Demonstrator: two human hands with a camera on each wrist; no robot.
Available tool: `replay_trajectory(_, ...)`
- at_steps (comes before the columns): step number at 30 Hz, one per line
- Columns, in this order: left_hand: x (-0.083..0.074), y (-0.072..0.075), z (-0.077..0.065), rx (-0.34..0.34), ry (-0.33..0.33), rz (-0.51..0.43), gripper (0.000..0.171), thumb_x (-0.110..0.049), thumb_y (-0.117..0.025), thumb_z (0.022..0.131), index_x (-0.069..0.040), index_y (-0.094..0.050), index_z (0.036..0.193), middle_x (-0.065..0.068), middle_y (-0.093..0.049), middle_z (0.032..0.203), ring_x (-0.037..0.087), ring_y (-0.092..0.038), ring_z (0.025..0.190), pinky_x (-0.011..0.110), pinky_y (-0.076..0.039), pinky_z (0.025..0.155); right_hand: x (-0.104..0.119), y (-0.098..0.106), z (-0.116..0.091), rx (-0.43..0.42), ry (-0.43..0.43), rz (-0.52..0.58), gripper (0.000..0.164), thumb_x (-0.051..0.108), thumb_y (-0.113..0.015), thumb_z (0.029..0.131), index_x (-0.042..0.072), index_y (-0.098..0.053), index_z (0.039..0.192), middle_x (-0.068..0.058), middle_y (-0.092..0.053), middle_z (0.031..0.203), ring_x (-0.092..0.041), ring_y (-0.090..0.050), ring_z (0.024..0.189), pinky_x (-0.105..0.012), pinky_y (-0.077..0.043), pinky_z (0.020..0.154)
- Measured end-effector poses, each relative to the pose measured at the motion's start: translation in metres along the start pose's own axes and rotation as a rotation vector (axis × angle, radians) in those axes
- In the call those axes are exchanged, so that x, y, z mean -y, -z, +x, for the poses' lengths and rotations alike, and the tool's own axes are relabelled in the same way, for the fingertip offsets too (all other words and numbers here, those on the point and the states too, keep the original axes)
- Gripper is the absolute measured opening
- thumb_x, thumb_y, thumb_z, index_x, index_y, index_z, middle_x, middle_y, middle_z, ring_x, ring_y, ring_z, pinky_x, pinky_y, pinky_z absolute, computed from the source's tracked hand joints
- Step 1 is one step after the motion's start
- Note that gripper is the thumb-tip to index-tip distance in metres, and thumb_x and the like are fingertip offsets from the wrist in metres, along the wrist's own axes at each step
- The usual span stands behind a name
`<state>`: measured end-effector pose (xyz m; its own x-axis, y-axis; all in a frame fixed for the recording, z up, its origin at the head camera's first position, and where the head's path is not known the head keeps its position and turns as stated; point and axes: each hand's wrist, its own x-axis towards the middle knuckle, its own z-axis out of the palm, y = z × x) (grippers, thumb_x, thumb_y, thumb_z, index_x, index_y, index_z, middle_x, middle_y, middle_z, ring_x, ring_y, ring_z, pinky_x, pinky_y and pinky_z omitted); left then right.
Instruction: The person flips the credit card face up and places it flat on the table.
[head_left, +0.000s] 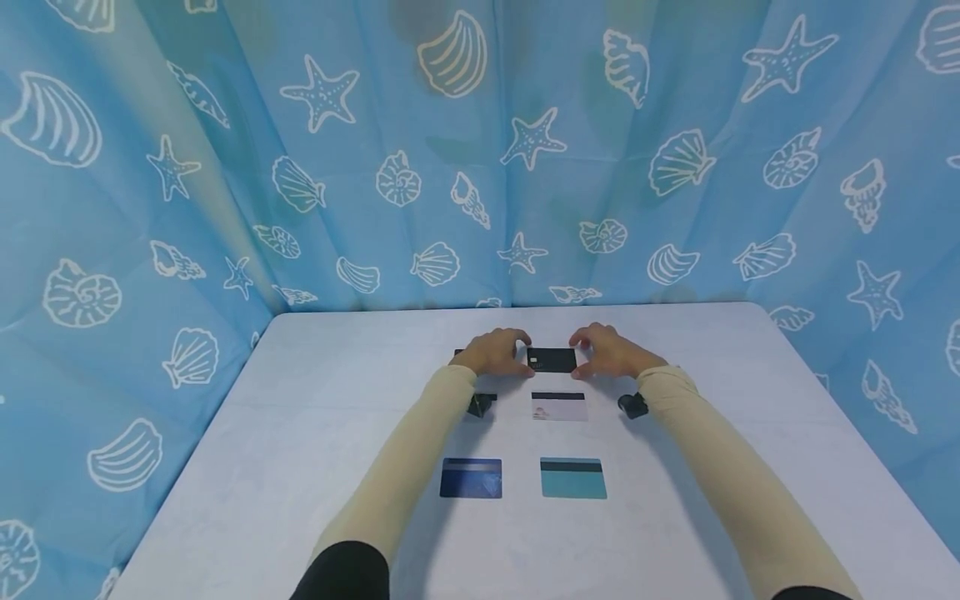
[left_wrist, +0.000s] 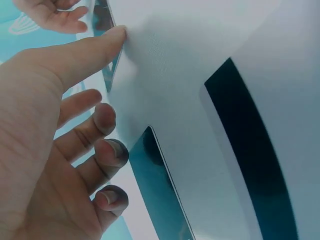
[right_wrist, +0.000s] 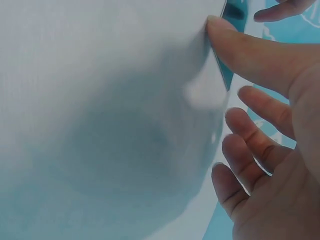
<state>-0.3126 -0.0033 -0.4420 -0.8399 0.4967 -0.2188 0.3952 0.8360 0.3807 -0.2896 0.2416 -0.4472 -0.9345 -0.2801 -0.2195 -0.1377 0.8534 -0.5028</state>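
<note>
A black bank card (head_left: 551, 360) with a chip lies near the back of the table between both hands. My left hand (head_left: 495, 353) holds its left end, thumb at the near corner and index finger at the far one. On the opposite end my right hand (head_left: 611, 352) does likewise. The left wrist view shows the left thumb (left_wrist: 97, 50) against the card's edge, the other fingers bent loosely. In the right wrist view the right thumb (right_wrist: 250, 47) touches the same card (right_wrist: 226, 70). A dark card (left_wrist: 160, 185) lies beside the left fingers, mostly hidden in the head view.
Nearer lie a pale card (head_left: 558, 408) with a black stripe, a blue card (head_left: 471, 480) and a teal card (head_left: 573, 480). Under the left wrist a black stripe (left_wrist: 255, 150) of another card shows. The white table (head_left: 337, 375) meets a shell-patterned blue curtain (head_left: 450, 167).
</note>
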Motion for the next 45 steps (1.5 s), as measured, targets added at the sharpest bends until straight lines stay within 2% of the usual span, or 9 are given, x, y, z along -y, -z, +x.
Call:
replay_trajectory(3, 0.005, 0.001, -0.004, -0.037, -0.045, -0.042, 0.063, -0.045, -0.077, 0.091, -0.019, -0.057, 0.145, 0.005, -0.068, 0.114, 0.019, -0.062, 0.097, 0.037, -0.054, 0.086, -0.004, -0.001, 0.0, -0.061, 0.04, 0.02, 0.065, 0.025, -0.084, 0.087, 0.004, -0.055, 0.142, -0.021, -0.055, 0.133, -0.036, -0.048, 0.12, -0.056, -0.044, 0.107)
replay_trajectory(6, 0.011, 0.007, -0.01, -0.081, -0.073, -0.089, 0.062, -0.043, -0.077, 0.092, -0.017, -0.057, 0.145, 0.003, -0.065, 0.101, 0.017, -0.059, 0.084, 0.032, -0.048, 0.073, -0.002, 0.001, -0.001, -0.149, 0.105, 0.049, 0.061, 0.026, -0.079, 0.092, 0.001, -0.054, 0.142, -0.023, -0.056, 0.128, -0.038, -0.049, 0.118, -0.055, -0.045, 0.102)
replay_trajectory(10, 0.018, 0.015, -0.02, -0.146, -0.08, -0.118, 0.06, -0.041, -0.077, 0.092, -0.016, -0.058, 0.144, 0.002, -0.062, 0.094, 0.017, -0.057, 0.079, 0.031, -0.045, 0.069, 0.013, 0.006, -0.005, -0.25, 0.172, 0.105, 0.055, 0.025, -0.074, 0.097, 0.001, -0.055, 0.142, -0.024, -0.058, 0.127, -0.041, -0.052, 0.119, -0.054, -0.046, 0.101)
replay_trajectory(17, 0.025, 0.018, -0.052, -0.208, -0.123, -0.138, 0.061, -0.042, -0.077, 0.093, -0.014, -0.058, 0.143, 0.001, -0.063, 0.09, 0.014, -0.054, 0.073, 0.029, -0.043, 0.066, 0.048, 0.004, -0.022, -0.363, 0.177, 0.224, 0.054, 0.027, -0.071, 0.099, 0.005, -0.053, 0.145, -0.018, -0.059, 0.123, -0.036, -0.055, 0.116, -0.052, -0.049, 0.1)
replay_trajectory(25, 0.032, 0.022, -0.092, -0.279, -0.074, -0.123, 0.06, -0.044, -0.078, 0.091, -0.018, -0.06, 0.142, 0.0, -0.062, 0.089, 0.015, -0.055, 0.076, 0.03, -0.044, 0.066, 0.086, -0.012, -0.038, -0.403, 0.281, 0.28, 0.051, 0.025, -0.072, 0.098, 0.006, -0.055, 0.143, -0.015, -0.059, 0.116, -0.032, -0.054, 0.109, -0.05, -0.048, 0.099)
replay_trajectory(30, 0.036, 0.021, -0.111, -0.294, -0.057, -0.116, 0.059, -0.041, -0.079, 0.091, -0.016, -0.061, 0.142, 0.001, -0.062, 0.089, 0.016, -0.055, 0.079, 0.031, -0.045, 0.069, 0.105, -0.022, -0.042, -0.405, 0.313, 0.279, 0.052, 0.024, -0.071, 0.099, 0.006, -0.054, 0.144, -0.016, -0.06, 0.116, -0.035, -0.057, 0.107, -0.048, -0.05, 0.091)
replay_trajectory(36, 0.044, 0.015, -0.125, -0.301, -0.06, -0.124, 0.061, -0.041, -0.08, 0.09, -0.015, -0.061, 0.141, -0.002, -0.061, 0.085, 0.015, -0.053, 0.073, 0.029, -0.042, 0.064, 0.122, -0.031, -0.049, -0.379, 0.342, 0.293, 0.054, 0.024, -0.072, 0.098, 0.005, -0.053, 0.145, -0.015, -0.059, 0.115, -0.033, -0.057, 0.105, -0.05, -0.052, 0.088)
replay_trajectory(40, 0.049, 0.009, -0.129, -0.284, -0.069, -0.128, 0.06, -0.04, -0.08, 0.09, -0.012, -0.062, 0.14, -0.003, -0.059, 0.083, 0.012, -0.05, 0.065, 0.027, -0.039, 0.058, 0.125, -0.04, -0.054, -0.352, 0.334, 0.287, 0.055, 0.023, -0.073, 0.097, 0.005, -0.054, 0.145, -0.013, -0.059, 0.113, -0.029, -0.056, 0.1, -0.046, -0.051, 0.086)
replay_trajectory(45, 0.051, 0.01, -0.132, -0.283, -0.079, -0.136, 0.058, -0.037, -0.081, 0.09, -0.011, -0.063, 0.138, -0.002, -0.059, 0.083, 0.012, -0.049, 0.063, 0.027, -0.04, 0.056, 0.127, -0.048, -0.055, -0.34, 0.315, 0.269, 0.054, 0.025, -0.074, 0.096, 0.007, -0.055, 0.143, -0.011, -0.06, 0.112, -0.028, -0.057, 0.102, -0.049, -0.052, 0.091)
